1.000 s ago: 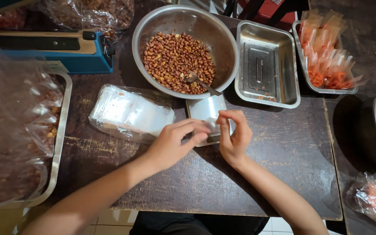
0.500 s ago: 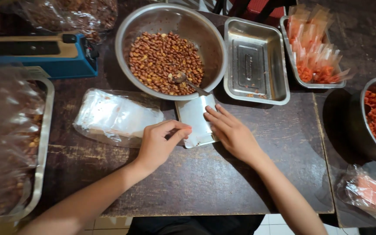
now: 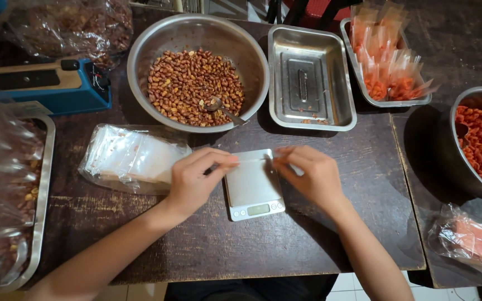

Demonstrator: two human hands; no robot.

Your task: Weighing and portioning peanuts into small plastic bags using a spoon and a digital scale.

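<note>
- Both my hands hung over the small digital scale (image 3: pixel 253 187), left hand (image 3: pixel 196 179) and right hand (image 3: pixel 308 175) apart, fingertips pinched on a thin clear bag (image 3: pixel 255 161) stretched between them.
- Peanut bowl (image 3: pixel 196 72) lay straight ahead, spoon (image 3: pixel 221 108) handle pointing back toward my right hand.
- Bag's long axis ran left-right across the scale's far edge, equally near both hands.

- A stack of clear plastic bags (image 3: pixel 132 159) lies on the table (image 3: pixel 196 245), near its left edge.
- A small grey screen (image 3: pixel 258 209) sits on the front of the silver scale (image 3: pixel 253 185).
- Sealed clear packet of pink pieces (image 3: pixel 473 243) lies by the right table's front edge.
- Clear narrow packets of orange snack (image 3: pixel 389 58) stand in a steel tray (image 3: pixel 386 102) at the back.
</note>
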